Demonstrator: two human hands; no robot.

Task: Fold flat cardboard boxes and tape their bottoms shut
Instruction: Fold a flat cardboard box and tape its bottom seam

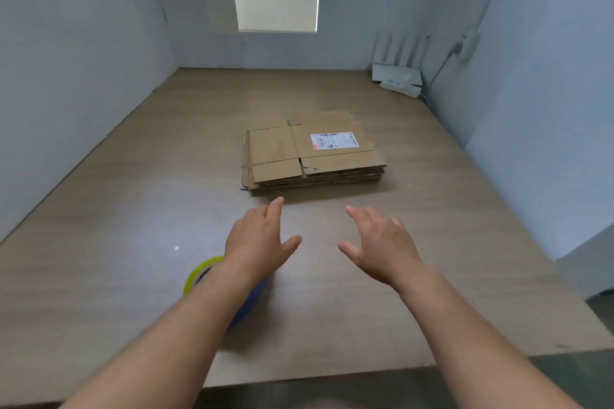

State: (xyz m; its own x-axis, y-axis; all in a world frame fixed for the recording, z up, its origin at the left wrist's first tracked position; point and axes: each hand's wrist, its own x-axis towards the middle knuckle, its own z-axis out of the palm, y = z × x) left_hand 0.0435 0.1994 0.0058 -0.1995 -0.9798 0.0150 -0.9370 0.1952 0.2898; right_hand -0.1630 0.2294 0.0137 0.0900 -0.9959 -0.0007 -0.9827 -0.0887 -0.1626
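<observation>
A stack of several flattened brown cardboard boxes (310, 156) lies in the middle of the wooden table (432, 226); the top one carries a white shipping label (334, 140). My left hand (257, 241) hovers open just in front of the stack, fingers spread, holding nothing. My right hand (382, 242) is open beside it, also empty, a little short of the stack's front edge. A tape roll with a yellow-green rim and blue side (199, 274) lies on the table under my left forearm, mostly hidden.
Grey partition walls enclose the table on the left, back and right. A white router with antennas (397, 71) and a power strip sit in the far right corner, with a cable running up to a wall plug (465, 43). The table's front edge runs below my forearms.
</observation>
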